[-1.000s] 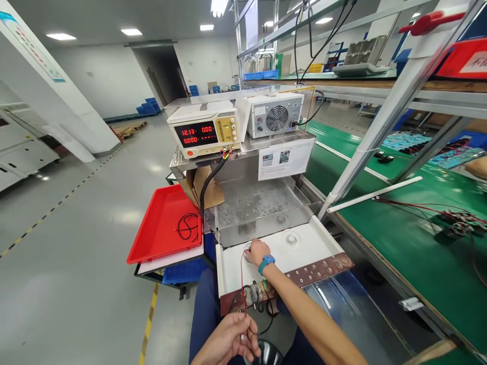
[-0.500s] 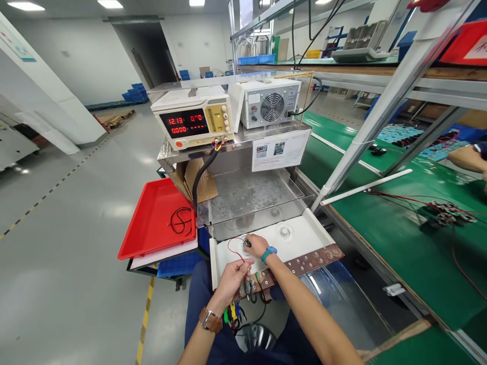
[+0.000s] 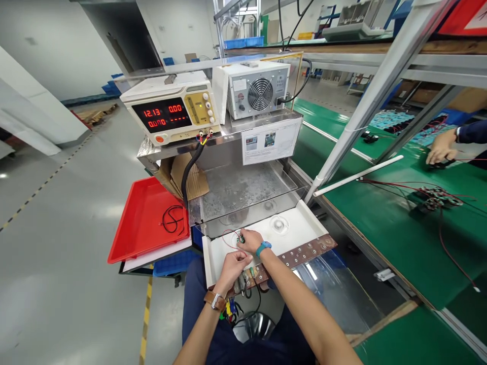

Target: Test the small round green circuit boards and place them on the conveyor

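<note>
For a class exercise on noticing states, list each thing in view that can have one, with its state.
Left hand, closed on the red wire
Red wire, bent in a loop
Right hand, closed on the small board
Power supply, on, digits lit
Fan box, plugged in; fan motion unclear
Black cable, coiled in the red tray
Cardboard, bent

At left, a red tray (image 3: 133, 223) rests on a low stand (image 3: 158, 257), a black cord (image 3: 172, 219) looped inside it; brown cardboard (image 3: 194, 177) stands near its rear corner. Yellow-and-black tape (image 3: 146, 322) marks the grey floor (image 3: 76, 258), with a wooden pallet (image 3: 99, 115) farther off. At right, a white tube (image 3: 357, 176) lies over the green bench (image 3: 403, 253), one end beside a slanting metal post (image 3: 361, 109). Blue bins (image 3: 243, 42) sit on the raised shelf (image 3: 418, 47) behind.
</note>
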The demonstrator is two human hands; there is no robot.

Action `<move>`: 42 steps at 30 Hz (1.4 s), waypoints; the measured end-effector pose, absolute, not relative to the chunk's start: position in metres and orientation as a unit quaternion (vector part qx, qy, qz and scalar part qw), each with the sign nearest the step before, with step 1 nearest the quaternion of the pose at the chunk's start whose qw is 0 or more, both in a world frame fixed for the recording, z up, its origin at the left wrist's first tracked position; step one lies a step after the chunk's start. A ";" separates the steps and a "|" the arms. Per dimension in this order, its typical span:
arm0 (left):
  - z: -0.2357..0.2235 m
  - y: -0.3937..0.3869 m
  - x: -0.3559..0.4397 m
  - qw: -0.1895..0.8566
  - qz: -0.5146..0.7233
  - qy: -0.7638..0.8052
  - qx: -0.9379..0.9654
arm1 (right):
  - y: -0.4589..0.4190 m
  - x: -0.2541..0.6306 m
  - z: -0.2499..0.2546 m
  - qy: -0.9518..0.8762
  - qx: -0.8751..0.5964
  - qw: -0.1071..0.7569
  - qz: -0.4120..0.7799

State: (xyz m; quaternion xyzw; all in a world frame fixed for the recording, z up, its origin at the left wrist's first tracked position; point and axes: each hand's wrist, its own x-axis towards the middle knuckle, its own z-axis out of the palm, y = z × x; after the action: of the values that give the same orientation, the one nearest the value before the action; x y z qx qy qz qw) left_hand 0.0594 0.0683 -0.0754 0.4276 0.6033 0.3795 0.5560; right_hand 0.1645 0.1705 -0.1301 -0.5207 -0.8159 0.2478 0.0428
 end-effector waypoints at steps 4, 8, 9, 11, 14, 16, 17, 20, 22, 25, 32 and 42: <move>-0.083 0.068 0.060 0.568 0.345 0.617 0.422 | 0.171 0.165 -0.132 -0.816 -0.522 0.040 0.247; -0.086 0.069 0.059 0.571 0.329 0.624 0.420 | 0.171 0.164 -0.133 -0.817 -0.522 0.039 0.241; -0.086 0.070 0.059 0.572 0.327 0.625 0.420 | 0.171 0.164 -0.133 -0.818 -0.522 0.039 0.240; -0.088 0.071 0.059 0.572 0.325 0.626 0.418 | 0.171 0.164 -0.134 -0.818 -0.522 0.037 0.238; -0.090 0.072 0.059 0.571 0.326 0.628 0.416 | 0.171 0.164 -0.132 -0.818 -0.523 0.034 0.237; -0.092 0.072 0.059 0.572 0.326 0.627 0.417 | 0.170 0.164 -0.131 -0.818 -0.523 0.036 0.237; -0.093 0.071 0.059 0.573 0.325 0.625 0.419 | 0.170 0.164 -0.130 -0.817 -0.523 0.037 0.238; -0.096 0.071 0.058 0.579 0.320 0.620 0.422 | 0.169 0.163 -0.127 -0.815 -0.528 0.033 0.236; -0.098 0.071 0.057 0.582 0.316 0.617 0.424 | 0.169 0.162 -0.126 -0.813 -0.531 0.028 0.235; -0.101 0.072 0.056 0.586 0.314 0.613 0.427 | 0.168 0.161 -0.126 -0.811 -0.536 0.031 0.233; -0.108 0.072 0.054 0.581 0.316 0.611 0.436 | 0.165 0.159 -0.129 -0.812 -0.536 0.055 0.225; -0.110 0.071 0.053 0.563 0.335 0.611 0.445 | 0.153 0.151 -0.127 -0.809 -0.538 0.076 0.223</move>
State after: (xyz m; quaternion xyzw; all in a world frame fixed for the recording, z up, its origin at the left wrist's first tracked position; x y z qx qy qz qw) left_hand 0.0532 0.0715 -0.1097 0.4449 0.6108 0.3354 0.5626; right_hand 0.1512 0.1534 -0.1269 -0.5379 -0.8095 0.2229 0.0756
